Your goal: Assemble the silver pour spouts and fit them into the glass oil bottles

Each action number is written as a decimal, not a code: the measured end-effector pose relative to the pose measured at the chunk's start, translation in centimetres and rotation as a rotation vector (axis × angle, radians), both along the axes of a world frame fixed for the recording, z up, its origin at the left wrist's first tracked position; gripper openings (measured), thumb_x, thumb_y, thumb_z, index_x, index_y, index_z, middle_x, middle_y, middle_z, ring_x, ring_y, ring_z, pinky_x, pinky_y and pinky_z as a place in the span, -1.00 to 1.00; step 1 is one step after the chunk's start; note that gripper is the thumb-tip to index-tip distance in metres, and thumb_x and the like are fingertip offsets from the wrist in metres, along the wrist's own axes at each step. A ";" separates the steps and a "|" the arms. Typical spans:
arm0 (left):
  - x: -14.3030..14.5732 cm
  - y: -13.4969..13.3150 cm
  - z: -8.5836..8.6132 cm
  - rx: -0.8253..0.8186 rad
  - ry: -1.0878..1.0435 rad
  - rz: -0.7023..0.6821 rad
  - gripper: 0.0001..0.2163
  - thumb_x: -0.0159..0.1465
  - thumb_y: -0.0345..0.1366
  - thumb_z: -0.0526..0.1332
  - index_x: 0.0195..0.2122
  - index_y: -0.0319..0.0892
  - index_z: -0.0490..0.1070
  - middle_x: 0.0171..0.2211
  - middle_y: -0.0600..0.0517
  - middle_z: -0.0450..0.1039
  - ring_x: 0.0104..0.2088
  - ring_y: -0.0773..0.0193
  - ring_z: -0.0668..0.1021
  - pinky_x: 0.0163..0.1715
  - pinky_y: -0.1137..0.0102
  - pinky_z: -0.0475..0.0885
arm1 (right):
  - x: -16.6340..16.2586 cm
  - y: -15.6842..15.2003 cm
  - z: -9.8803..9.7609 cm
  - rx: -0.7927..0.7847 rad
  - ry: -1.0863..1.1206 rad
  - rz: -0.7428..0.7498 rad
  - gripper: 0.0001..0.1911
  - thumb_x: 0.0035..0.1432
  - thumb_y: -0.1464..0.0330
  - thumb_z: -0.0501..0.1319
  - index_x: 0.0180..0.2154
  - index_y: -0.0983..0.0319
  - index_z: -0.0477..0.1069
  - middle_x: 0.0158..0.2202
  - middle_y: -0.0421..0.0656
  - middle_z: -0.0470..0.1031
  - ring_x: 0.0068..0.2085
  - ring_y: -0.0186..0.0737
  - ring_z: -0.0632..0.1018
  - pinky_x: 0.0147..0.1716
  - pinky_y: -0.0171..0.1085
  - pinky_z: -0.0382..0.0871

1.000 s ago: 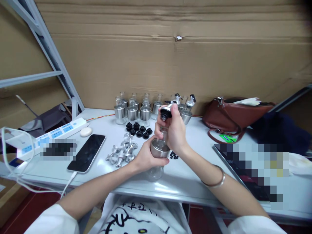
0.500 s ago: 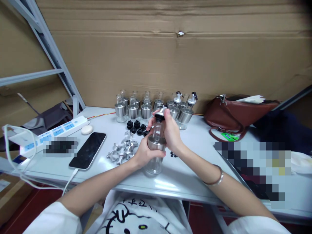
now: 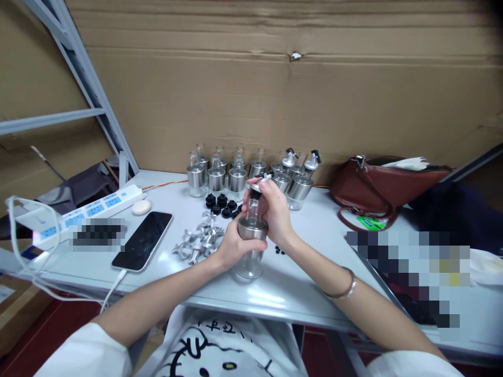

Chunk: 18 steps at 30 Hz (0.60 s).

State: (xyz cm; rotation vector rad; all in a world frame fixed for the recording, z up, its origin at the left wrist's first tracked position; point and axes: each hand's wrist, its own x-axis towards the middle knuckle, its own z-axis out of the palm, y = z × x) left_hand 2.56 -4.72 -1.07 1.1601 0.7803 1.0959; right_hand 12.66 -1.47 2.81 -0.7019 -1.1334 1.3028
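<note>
A glass bottle (image 3: 250,262) with a steel band stands on the grey table (image 3: 298,283) in front of me. My left hand (image 3: 232,246) is wrapped round the steel band. My right hand (image 3: 275,209) is closed on the bottle's neck, where a silver and black pourer cap (image 3: 260,183) sits on the mouth. Just left of the bottle lies a heap of silver pourer parts (image 3: 198,242). Behind it lie several black stoppers (image 3: 222,204).
Rows of the same bottles (image 3: 236,175) stand at the back against a cardboard wall; two of them on the right (image 3: 304,175) carry pourers. A black phone (image 3: 143,241), a power strip (image 3: 98,205) and a white cable lie at left. A brown bag (image 3: 387,183) sits at right.
My right hand has brought the pourer cap down from above the bottle onto its neck. The left hand keeps its hold on the band.
</note>
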 end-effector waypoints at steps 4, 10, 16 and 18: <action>0.0 0.0 0.1 -0.009 0.002 0.003 -0.61 -0.22 -0.37 0.38 -0.33 -0.23 0.33 -0.52 0.10 0.44 -0.50 0.35 0.44 -0.38 0.40 0.35 | -0.1 0.1 -0.1 -0.008 -0.008 0.008 -0.76 0.07 0.13 0.17 -0.33 0.16 0.32 -0.55 -0.28 0.39 -0.57 -0.34 0.44 -0.61 -0.35 0.33; 0.0 0.0 0.0 0.025 0.003 0.005 -0.63 -0.23 -0.39 0.37 -0.37 -0.23 0.31 -0.53 0.11 0.43 -0.50 0.35 0.44 -0.38 0.41 0.36 | -0.3 -0.4 -0.2 0.025 -0.046 -0.027 -0.73 0.11 0.09 0.14 -0.34 0.17 0.33 -0.58 -0.26 0.41 -0.55 -0.31 0.46 -0.58 -0.35 0.34; 0.2 -0.2 0.3 0.028 0.005 -0.026 -0.74 -0.20 -0.34 0.34 -0.46 -0.23 0.35 -0.55 0.08 0.41 -0.50 0.32 0.44 -0.42 0.40 0.36 | 0.0 -0.9 -1.5 -0.048 -0.023 0.058 -0.57 0.09 -0.07 0.08 -0.16 0.08 0.25 -0.58 -0.28 0.42 -0.55 -0.22 0.49 -0.59 -0.27 0.36; 0.2 -0.2 0.3 0.036 0.011 -0.015 -0.73 -0.20 -0.33 0.34 -0.45 -0.23 0.35 -0.55 0.08 0.40 -0.50 0.32 0.43 -0.43 0.40 0.36 | 0.0 -0.9 -1.8 -0.067 -0.005 0.074 -0.57 0.10 -0.08 0.06 -0.16 0.07 0.23 -0.57 -0.28 0.42 -0.55 -0.22 0.50 -0.60 -0.27 0.35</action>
